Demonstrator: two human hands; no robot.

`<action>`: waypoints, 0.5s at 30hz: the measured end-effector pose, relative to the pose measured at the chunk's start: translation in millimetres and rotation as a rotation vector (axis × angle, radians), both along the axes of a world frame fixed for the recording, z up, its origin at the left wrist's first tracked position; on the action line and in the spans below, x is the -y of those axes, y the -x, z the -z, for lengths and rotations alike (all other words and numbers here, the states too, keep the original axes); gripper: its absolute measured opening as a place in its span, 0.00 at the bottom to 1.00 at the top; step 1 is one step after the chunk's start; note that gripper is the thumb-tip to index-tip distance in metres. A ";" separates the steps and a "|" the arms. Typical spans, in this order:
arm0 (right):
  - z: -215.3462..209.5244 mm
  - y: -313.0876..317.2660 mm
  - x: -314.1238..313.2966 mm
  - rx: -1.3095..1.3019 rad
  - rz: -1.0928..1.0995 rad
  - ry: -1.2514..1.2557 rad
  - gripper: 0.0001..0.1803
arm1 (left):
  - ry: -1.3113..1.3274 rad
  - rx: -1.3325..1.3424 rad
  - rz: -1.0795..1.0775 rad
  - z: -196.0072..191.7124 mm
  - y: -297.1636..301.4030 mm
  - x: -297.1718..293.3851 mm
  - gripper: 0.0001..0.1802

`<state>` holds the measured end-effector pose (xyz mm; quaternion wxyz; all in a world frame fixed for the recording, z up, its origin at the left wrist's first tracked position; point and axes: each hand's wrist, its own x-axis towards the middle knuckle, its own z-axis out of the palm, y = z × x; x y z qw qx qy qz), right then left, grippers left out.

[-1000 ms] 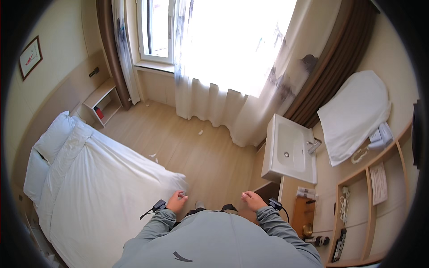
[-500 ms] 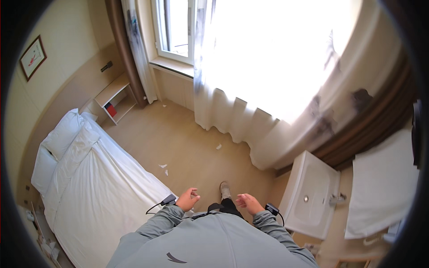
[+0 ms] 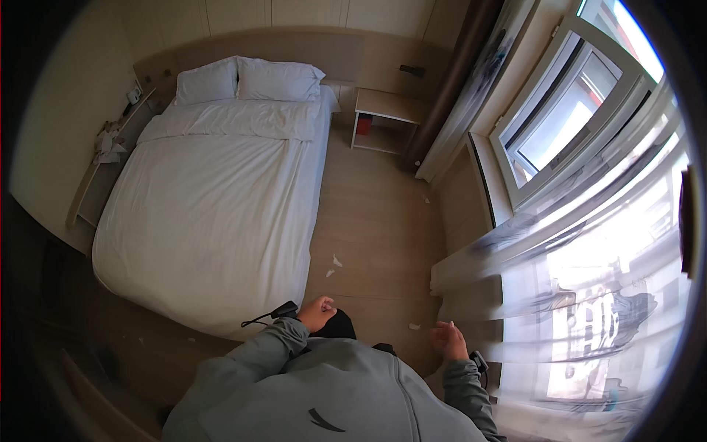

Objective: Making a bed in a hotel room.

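Near the foot of the bed, my left hand (image 3: 317, 314) hangs in front of my body with loosely curled fingers and nothing visible in it. My right hand (image 3: 448, 340) is held out lower right, its fingers partly spread and without an object. Beyond my left hand, white scraps (image 3: 336, 261) lie on the wooden floor (image 3: 375, 236). Another white scrap (image 3: 414, 326) is on the floor beside my right hand. The bed (image 3: 221, 214), with a rumpled white cover, stands left of the scraps. Neither hand touches anything.
Two white pillows (image 3: 278, 79) rest at the headboard (image 3: 294, 46). An open shelf nightstand (image 3: 387, 105) holds a red item. Left of the bed is a second nightstand (image 3: 87, 184) with crumpled white stuff. An open window (image 3: 567, 110) and sheer curtain (image 3: 530, 295) line the right.
My view has turned left, so the bed is now ahead and the sink has left the picture. My right hand has moved farther from my left; both remain without any visible object.
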<state>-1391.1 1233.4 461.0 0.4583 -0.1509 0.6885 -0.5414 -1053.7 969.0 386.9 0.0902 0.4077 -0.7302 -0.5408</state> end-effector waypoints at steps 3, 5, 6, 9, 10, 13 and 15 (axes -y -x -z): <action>-0.9 49.8 71.1 0.031 -0.042 0.039 0.27 | -0.016 -0.035 -0.152 23.5 18.3 36.6 0.22; 16.1 77.8 119.5 0.075 -0.036 0.020 0.25 | -0.102 -0.050 -0.215 12.2 44.3 68.7 0.23; 28.4 92.3 142.2 0.069 -0.043 0.020 0.25 | -0.188 -0.060 -0.261 10.2 56.7 88.0 0.23; 42.3 131.0 224.5 0.060 -0.174 0.012 0.24 | -0.187 -0.116 -0.306 62.3 89.2 160.2 0.23; 37.4 140.6 252.5 0.049 -0.189 -0.031 0.24 | -0.189 -0.126 -0.316 64.4 101.8 187.8 0.23; 21.9 162.9 332.7 0.037 -0.230 -0.127 0.23 | -0.135 -0.094 -0.369 61.7 137.0 265.3 0.22; 2.0 186.2 385.0 0.044 -0.261 -0.185 0.23 | -0.110 -0.076 -0.346 48.6 162.1 317.8 0.21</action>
